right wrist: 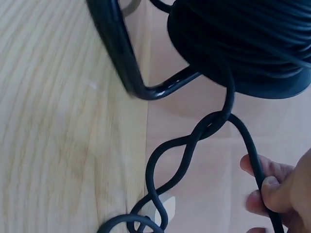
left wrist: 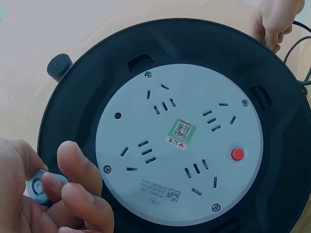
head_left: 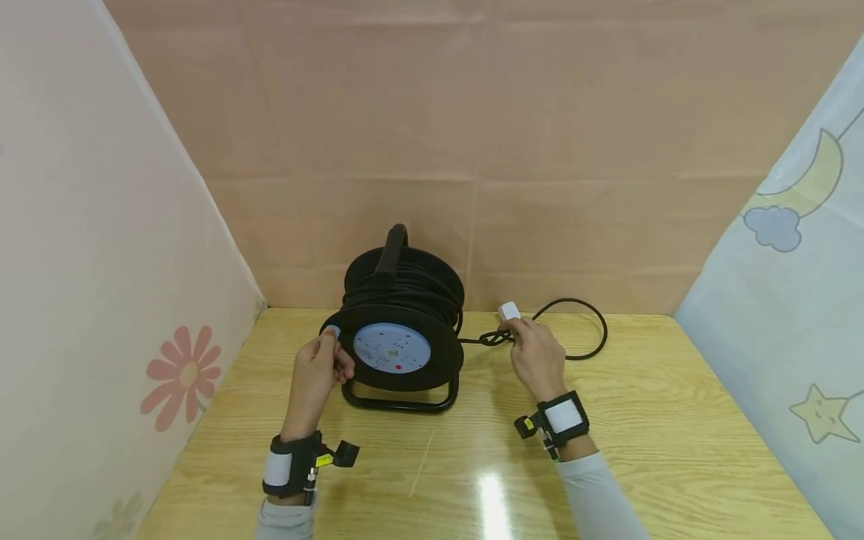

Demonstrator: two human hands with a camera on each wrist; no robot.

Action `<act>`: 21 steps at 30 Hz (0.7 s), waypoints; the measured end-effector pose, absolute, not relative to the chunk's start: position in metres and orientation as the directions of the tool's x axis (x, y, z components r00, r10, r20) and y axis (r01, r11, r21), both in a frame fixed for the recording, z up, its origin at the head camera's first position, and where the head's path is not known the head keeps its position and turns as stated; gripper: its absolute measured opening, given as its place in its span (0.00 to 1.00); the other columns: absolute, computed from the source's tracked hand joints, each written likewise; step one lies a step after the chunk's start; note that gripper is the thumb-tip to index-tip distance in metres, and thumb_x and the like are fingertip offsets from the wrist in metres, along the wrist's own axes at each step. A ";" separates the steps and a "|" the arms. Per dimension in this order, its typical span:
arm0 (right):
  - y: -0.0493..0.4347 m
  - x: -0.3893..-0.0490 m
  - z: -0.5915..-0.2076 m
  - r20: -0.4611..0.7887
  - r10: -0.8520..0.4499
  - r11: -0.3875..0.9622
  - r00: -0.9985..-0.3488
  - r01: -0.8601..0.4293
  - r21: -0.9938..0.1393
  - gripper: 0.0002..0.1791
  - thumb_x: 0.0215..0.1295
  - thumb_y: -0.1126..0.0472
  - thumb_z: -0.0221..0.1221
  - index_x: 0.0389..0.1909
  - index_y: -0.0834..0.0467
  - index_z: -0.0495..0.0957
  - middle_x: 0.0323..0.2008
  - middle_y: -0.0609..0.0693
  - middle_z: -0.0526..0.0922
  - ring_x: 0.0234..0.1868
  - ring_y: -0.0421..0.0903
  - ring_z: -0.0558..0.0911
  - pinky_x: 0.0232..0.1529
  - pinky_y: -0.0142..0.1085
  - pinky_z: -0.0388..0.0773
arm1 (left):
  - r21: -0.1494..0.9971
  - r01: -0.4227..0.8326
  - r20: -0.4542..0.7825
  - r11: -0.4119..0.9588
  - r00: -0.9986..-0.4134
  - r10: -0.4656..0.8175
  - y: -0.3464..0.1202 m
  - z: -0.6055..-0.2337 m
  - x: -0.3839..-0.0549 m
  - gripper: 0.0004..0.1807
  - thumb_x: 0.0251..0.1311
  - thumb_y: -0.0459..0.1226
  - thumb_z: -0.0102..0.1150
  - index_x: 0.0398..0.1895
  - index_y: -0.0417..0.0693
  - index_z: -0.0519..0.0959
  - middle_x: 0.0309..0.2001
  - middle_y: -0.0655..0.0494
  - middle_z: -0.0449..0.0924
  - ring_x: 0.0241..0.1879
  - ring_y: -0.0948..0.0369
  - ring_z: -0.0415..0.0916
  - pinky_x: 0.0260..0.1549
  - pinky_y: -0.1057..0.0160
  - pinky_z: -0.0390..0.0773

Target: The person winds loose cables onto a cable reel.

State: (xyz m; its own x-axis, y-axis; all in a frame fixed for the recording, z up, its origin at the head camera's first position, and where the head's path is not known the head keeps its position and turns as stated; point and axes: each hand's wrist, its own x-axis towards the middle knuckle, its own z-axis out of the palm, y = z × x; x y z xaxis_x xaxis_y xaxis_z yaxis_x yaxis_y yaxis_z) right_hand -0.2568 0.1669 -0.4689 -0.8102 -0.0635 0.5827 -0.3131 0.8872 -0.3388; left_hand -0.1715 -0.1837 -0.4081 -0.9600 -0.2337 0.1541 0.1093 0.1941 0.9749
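A black cable reel (head_left: pixel 442 360) stands on its tubular frame, its pale blue socket panel (head_left: pixel 393 347) facing front. My left hand (head_left: pixel 316 367) grips the small grey-blue crank knob (left wrist: pixel 38 188) at the left rim, its fingers curled around it. To the right of the reel, my right hand (head_left: pixel 538 358) pinches the black cable (right wrist: pixel 249 145) between thumb and fingers. The cable runs from the drum and twists over itself in loops. A white plug (head_left: pixel 509 310) lies just beyond the right fingers in the head view.
The reel's carrying handle (head_left: pixel 391 255) rises over the drum. A loop of cable (head_left: pixel 604 330) spreads to the right on the wooden table (head_left: pixel 648 420). Behind stands a brown backdrop (head_left: pixel 574 187); patterned sheets (head_left: pixel 776 315) flank both sides.
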 end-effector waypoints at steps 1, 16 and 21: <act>0.167 -0.258 -0.469 0.596 -0.066 0.888 -0.800 -0.319 -0.330 0.12 0.65 0.67 0.55 0.37 0.47 0.84 0.38 0.48 0.86 0.28 0.49 0.74 0.19 0.40 0.68 | 0.975 0.108 0.153 0.195 -0.960 -0.233 -0.184 -0.408 -0.172 0.29 0.75 0.48 0.36 0.24 0.34 0.71 0.18 0.45 0.74 0.15 0.58 0.67 0.14 0.67 0.69; 0.161 -0.274 -0.477 0.565 -0.427 0.879 -0.706 -0.471 0.075 0.08 0.59 0.55 0.59 0.38 0.49 0.82 0.33 0.49 0.76 0.32 0.52 0.65 0.35 0.46 0.60 | 0.963 0.166 0.207 0.212 -0.961 -0.185 -0.177 -0.399 -0.173 0.34 0.74 0.56 0.37 0.23 0.34 0.72 0.18 0.43 0.75 0.16 0.55 0.68 0.15 0.63 0.71; 0.162 -0.276 -0.481 0.545 -0.456 0.853 -0.704 -0.521 0.041 0.14 0.50 0.49 0.70 0.37 0.49 0.83 0.35 0.46 0.81 0.37 0.52 0.72 0.37 0.47 0.66 | 0.961 0.171 0.213 0.219 -0.959 -0.189 -0.174 -0.397 -0.172 0.33 0.74 0.54 0.37 0.22 0.35 0.72 0.17 0.44 0.75 0.17 0.55 0.69 0.17 0.62 0.74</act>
